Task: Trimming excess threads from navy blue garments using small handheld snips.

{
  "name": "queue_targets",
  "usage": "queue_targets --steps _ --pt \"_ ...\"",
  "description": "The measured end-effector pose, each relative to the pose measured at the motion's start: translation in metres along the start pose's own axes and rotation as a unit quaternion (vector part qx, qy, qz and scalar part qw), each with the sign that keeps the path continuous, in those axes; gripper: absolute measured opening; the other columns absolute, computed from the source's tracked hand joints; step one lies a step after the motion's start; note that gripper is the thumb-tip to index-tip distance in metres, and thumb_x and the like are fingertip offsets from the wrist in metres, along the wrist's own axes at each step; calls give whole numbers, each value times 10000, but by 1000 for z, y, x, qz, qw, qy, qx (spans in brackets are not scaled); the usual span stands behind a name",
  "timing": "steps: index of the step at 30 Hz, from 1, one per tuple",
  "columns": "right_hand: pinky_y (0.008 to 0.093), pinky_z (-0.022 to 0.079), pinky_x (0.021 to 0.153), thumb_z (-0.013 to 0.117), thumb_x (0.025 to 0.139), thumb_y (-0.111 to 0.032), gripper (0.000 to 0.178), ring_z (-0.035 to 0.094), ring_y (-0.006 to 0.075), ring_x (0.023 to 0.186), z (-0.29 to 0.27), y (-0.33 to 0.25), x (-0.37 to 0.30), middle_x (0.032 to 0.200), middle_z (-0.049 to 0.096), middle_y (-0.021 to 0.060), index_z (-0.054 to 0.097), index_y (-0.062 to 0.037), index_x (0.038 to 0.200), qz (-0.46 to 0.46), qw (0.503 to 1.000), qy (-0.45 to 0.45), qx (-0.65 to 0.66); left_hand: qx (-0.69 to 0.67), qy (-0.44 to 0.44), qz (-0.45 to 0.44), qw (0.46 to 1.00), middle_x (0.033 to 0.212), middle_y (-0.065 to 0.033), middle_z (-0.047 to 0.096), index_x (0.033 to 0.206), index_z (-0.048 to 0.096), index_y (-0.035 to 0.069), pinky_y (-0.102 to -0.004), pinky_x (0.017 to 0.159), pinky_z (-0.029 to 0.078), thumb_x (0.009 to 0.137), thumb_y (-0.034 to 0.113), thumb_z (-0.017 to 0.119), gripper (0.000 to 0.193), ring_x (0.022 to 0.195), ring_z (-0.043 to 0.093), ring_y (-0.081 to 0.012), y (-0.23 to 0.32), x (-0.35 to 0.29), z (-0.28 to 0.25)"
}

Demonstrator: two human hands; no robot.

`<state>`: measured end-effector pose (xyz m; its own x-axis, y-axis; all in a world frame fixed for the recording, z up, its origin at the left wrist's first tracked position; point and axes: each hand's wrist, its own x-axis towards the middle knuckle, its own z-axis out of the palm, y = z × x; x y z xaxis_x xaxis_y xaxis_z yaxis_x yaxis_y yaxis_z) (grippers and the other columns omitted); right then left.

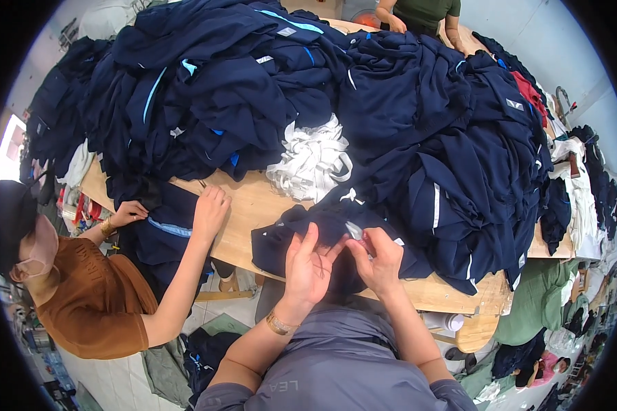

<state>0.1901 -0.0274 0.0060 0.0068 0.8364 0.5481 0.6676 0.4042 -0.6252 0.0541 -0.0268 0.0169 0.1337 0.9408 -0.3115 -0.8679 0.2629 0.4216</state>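
My left hand (310, 267) is turned palm up over a navy garment (281, 240) at the table's near edge. Its thumb stands apart from the fingers, which reach out toward the right hand, and thin dark threads seem to cross the palm. My right hand (378, 259) is closed on a small silvery pointed tool that looks like thread snips (354, 231). The tip points up and left, just beside my left fingertips; the rest is hidden in the grip. Navy cloth lies beneath both hands.
White tape (312, 161) lies heaped on the wooden table (243, 222) beyond my hands. Navy garments form big piles left (206, 89) and right (459, 157). At left a person in a brown shirt (96, 301) handles a blue-striped garment; another in dark green (425, 14) stands across the table.
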Motion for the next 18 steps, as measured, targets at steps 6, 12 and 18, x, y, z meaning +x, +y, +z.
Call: queue_targets --steps 6,12,18 --pt "300 387 437 740 727 -285 330 522 205 470 -4 -2 1 628 537 58 565 -20 816 10 999 -31 12 -30 -9 -14 999 1053 -81 624 1065 548 58 -375 852 504 974 249 409 254 990 603 -192 1 0 -3" --pt "312 356 435 728 720 -292 292 474 220 446 -3 1 -5 607 514 46 540 -68 710 -41 997 -49 -34 -52 -1 -19 998 1030 -93 625 1008 561 58 -385 846 505 975 273 402 269 1012 595 -248 0 0 -3" --pt "315 355 440 725 715 -295 303 473 223 452 -1 -3 -5 586 485 44 513 -85 664 -33 997 -59 -38 -50 -9 -23 998 992 -94 630 952 559 52 -396 855 500 975 285 397 285 1015 590 -300 -2 0 -8"
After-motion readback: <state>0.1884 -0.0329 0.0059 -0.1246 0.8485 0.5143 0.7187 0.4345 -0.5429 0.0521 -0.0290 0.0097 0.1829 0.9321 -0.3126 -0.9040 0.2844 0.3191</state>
